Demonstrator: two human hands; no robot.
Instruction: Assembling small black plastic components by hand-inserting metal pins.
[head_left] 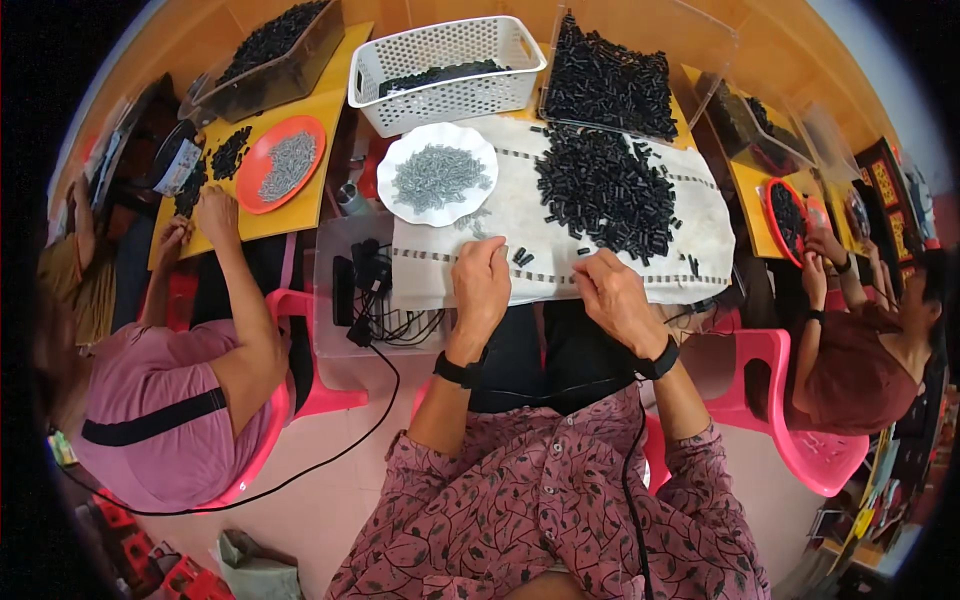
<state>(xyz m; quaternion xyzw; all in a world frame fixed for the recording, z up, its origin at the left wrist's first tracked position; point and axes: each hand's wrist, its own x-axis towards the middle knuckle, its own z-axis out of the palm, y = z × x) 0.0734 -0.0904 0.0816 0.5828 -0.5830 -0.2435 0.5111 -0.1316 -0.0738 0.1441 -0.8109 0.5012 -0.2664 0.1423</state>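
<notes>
Both left hand [482, 282] and right hand [613, 294] curled, grip untellable | white plate [440, 134] lay at left's eleven o'clock, black pieces [610, 195] at right's twelve | seemingly parts-picking, next needing pinching

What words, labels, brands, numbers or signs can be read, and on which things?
None can be read.
White-and-black round container, far left: print too small and blurred.
Red-and-gold decorated panel, far right: marks too small to tell.
White scalloped plate and white perforated plastic basket: no lettering visible.
</notes>
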